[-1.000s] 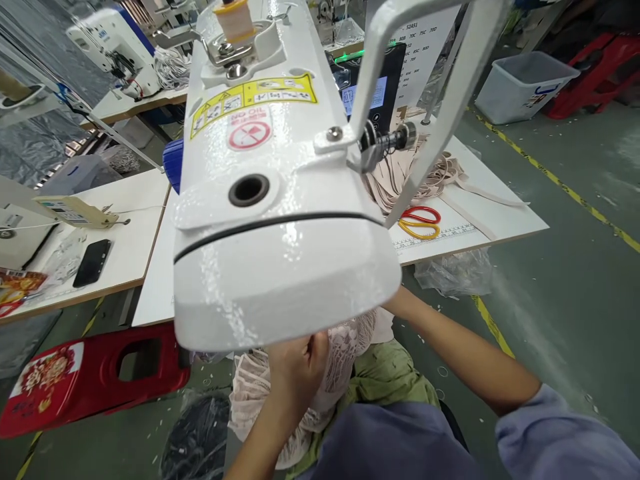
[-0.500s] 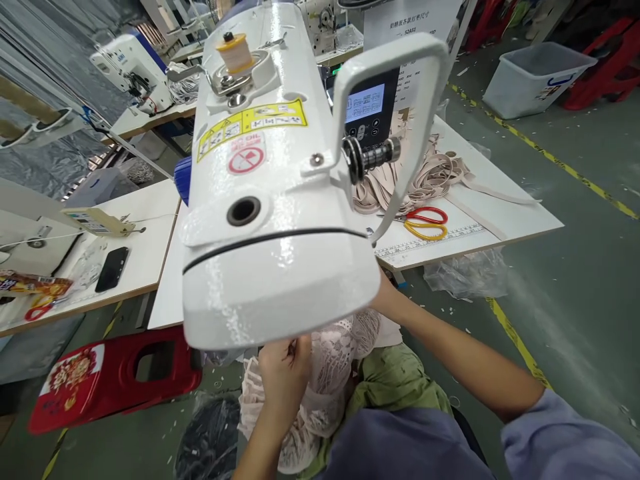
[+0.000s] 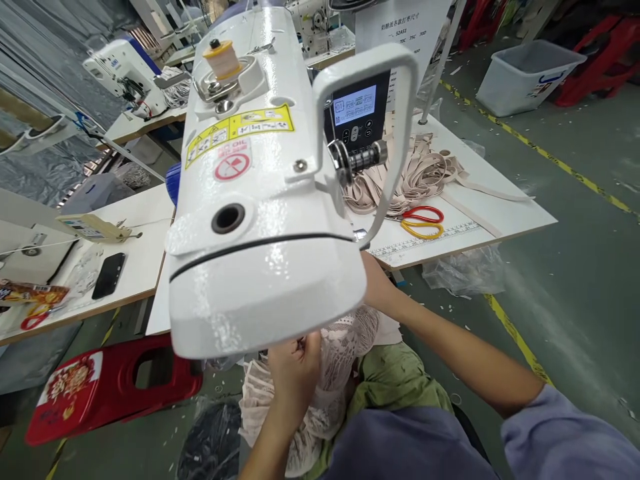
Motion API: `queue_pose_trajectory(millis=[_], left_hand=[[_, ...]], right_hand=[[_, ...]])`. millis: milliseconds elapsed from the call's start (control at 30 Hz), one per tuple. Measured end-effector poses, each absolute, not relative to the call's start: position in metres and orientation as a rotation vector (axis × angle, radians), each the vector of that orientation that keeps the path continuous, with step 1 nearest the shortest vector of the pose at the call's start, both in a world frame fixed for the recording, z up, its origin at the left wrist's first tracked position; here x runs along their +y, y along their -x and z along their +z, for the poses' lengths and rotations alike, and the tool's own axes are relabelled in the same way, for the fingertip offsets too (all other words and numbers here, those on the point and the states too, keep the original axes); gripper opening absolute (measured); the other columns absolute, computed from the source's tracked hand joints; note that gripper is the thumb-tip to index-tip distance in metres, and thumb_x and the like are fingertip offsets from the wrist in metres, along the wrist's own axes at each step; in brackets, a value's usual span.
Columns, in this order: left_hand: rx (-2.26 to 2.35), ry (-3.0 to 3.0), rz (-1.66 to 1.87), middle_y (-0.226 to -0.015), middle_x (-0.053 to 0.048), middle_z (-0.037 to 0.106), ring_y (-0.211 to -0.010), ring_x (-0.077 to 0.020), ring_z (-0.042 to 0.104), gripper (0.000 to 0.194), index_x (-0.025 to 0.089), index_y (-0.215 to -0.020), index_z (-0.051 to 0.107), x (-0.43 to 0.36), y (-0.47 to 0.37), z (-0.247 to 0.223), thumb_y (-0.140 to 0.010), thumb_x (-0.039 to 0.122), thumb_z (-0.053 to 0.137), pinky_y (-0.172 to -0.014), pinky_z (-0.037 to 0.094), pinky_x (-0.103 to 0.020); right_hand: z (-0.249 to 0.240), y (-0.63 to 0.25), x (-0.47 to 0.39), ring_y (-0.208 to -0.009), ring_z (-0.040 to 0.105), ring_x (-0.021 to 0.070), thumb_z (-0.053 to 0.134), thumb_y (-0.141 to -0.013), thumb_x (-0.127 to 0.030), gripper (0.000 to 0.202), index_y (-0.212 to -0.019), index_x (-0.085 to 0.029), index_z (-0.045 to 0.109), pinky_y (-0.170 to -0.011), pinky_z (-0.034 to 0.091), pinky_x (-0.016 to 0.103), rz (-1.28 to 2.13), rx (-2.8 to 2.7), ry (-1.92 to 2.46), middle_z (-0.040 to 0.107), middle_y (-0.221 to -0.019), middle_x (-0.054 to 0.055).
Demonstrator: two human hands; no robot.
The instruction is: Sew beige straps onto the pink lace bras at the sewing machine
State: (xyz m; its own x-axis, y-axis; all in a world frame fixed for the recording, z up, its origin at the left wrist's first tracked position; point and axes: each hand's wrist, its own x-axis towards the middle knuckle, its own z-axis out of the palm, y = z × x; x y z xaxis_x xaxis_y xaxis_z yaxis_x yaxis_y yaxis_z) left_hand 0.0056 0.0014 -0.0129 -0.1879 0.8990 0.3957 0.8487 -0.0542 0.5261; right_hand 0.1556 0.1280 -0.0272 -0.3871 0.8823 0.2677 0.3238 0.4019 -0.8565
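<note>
A white sewing machine head (image 3: pixel 265 287) fills the middle of the view and hides the needle area. Just below its front edge is my left hand (image 3: pixel 296 367), its fingers bent and pressed together; what they pinch is too small to make out. Pale pink lace fabric (image 3: pixel 335 363) hangs beside and under this hand, over my lap. My right hand (image 3: pixel 374 283) reaches behind the machine head's right side, and its fingers are hidden there.
On the right table (image 3: pixel 520 223) lie beige straps (image 3: pixel 425 173), scissors (image 3: pixel 423 222) and a ruler. A red stool (image 3: pixel 113 387) stands at lower left, near a black-lined bin (image 3: pixel 210 440). A phone (image 3: pixel 109 275) rests on the left table.
The machine has shifted slightly left in view. My left hand has moved a little right, relative to the machine head and lace, its fingers still bent. My right hand shows slightly more beside the machine.
</note>
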Motion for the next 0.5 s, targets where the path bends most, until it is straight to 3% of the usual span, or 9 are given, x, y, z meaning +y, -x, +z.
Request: queue_pose_trajectory(millis=[167, 300, 367, 500], left_hand=[[2.114, -1.945, 1.072, -0.046, 0.006, 0.037, -0.042, -0.0108, 0.043, 0.041, 0.023, -0.050, 0.036, 0.002, -0.009, -0.009, -0.088, 0.028, 0.052, -0.048, 0.039, -0.021], [2.058, -1.931, 1.107, -0.053, 0.003, 0.055, -0.050, -0.0138, 0.054, 0.029, 0.023, -0.061, 0.055, 0.001, -0.004, -0.012, -0.089, 0.031, 0.051, -0.055, 0.046, -0.023], [2.025, -1.882, 1.087, -0.061, 0.000, 0.064, -0.056, -0.0159, 0.061, 0.026, 0.021, -0.071, 0.063, -0.002, 0.005, -0.017, -0.090, 0.035, 0.051, -0.056, 0.048, -0.024], [1.883, -1.719, 0.888, -0.069, -0.004, 0.070, -0.060, -0.0168, 0.064, 0.034, 0.017, -0.086, 0.069, -0.013, 0.028, -0.030, -0.093, 0.044, 0.049, -0.053, 0.047, -0.024]], right_hand=[[-0.016, -0.158, 0.127, -0.073, 0.052, 0.0181, 0.056, -0.081, -0.018, 0.008, -0.073, -0.019, 0.058, -0.063, 0.041, 0.031, 0.989, -1.855, 1.019, 0.052, -0.085, 0.004], [-0.019, -0.158, 0.127, -0.067, 0.050, 0.0140, 0.058, -0.077, -0.017, 0.002, -0.077, -0.017, 0.060, -0.064, 0.041, 0.029, 1.025, -1.794, 0.993, 0.055, -0.088, 0.003], [-0.022, -0.158, 0.127, -0.065, 0.048, 0.0122, 0.057, -0.074, -0.014, 0.007, -0.080, -0.018, 0.061, -0.065, 0.042, 0.028, 1.049, -1.754, 0.994, 0.058, -0.094, 0.002], [-0.027, -0.151, 0.128, -0.062, 0.047, 0.0110, 0.054, -0.067, -0.008, 0.017, -0.080, -0.017, 0.061, -0.063, 0.041, 0.027, 1.053, -1.710, 1.019, 0.059, -0.099, 0.002]])
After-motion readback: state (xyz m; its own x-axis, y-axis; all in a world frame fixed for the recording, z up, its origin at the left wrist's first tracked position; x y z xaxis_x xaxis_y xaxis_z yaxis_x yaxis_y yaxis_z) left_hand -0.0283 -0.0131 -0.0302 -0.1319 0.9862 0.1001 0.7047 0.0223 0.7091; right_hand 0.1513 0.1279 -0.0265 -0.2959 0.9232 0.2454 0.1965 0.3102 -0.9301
